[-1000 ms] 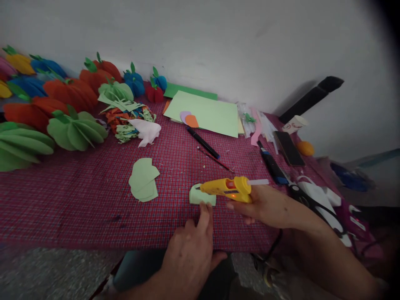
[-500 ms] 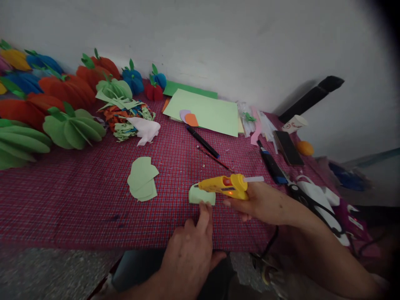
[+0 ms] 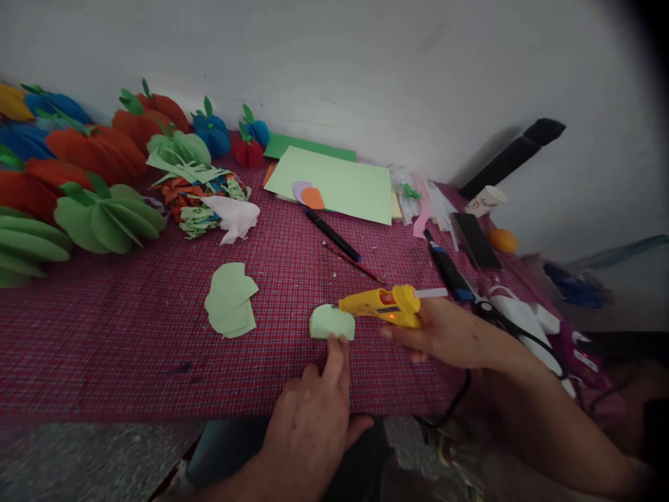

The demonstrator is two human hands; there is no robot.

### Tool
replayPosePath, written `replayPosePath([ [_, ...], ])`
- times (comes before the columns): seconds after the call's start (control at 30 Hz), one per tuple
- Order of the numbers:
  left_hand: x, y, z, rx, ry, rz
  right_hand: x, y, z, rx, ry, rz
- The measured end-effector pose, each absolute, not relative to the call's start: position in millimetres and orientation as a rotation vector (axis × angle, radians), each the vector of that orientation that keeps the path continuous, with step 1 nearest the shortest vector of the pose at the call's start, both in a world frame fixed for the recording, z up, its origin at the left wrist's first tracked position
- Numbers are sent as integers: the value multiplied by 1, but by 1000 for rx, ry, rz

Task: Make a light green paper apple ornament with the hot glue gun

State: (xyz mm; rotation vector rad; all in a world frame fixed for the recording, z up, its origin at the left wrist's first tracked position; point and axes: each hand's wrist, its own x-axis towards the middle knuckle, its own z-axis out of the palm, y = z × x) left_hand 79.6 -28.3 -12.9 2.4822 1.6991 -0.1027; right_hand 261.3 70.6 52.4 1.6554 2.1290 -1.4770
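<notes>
A yellow hot glue gun (image 3: 384,305) is gripped in my right hand (image 3: 444,335), its nozzle over the upper right edge of a small pale green paper piece (image 3: 328,322). A translucent glue stick (image 3: 431,293) sticks out of its back end. My left hand (image 3: 313,411) presses the lower edge of that paper against the cloth with two outstretched fingertips, gripping nothing. To the left lie several overlapping pale green paper cut-outs (image 3: 230,300), untouched by either hand.
Paper pumpkins (image 3: 99,157) crowd the back left, beside paper scraps (image 3: 193,199). Behind my hands lie a black pen (image 3: 333,235) and pale green sheets (image 3: 345,185). A box cutter (image 3: 449,272), scissors (image 3: 506,321), a phone (image 3: 475,240) and a paper cup (image 3: 486,201) are at right.
The glue gun's nozzle has moved right along the paper's upper edge. My left fingertips still press the paper, and the whole view has shifted slightly.
</notes>
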Motion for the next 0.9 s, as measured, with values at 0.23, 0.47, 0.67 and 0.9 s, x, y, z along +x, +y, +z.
replayPosePath([
  [0.23, 81, -29, -13, 2492, 1705, -92, 266, 67, 57, 1673, 2151, -1474],
  [0.47, 81, -28, -13, 2484, 1710, -116, 274, 64, 58, 1669, 2119, -1461],
  [0.67, 80, -28, -13, 2480, 1711, -117, 278, 59, 63, 1685, 2046, -1363],
  [0.9, 81, -29, -14, 2477, 1711, -108, 279, 51, 66, 1719, 2031, -1361],
])
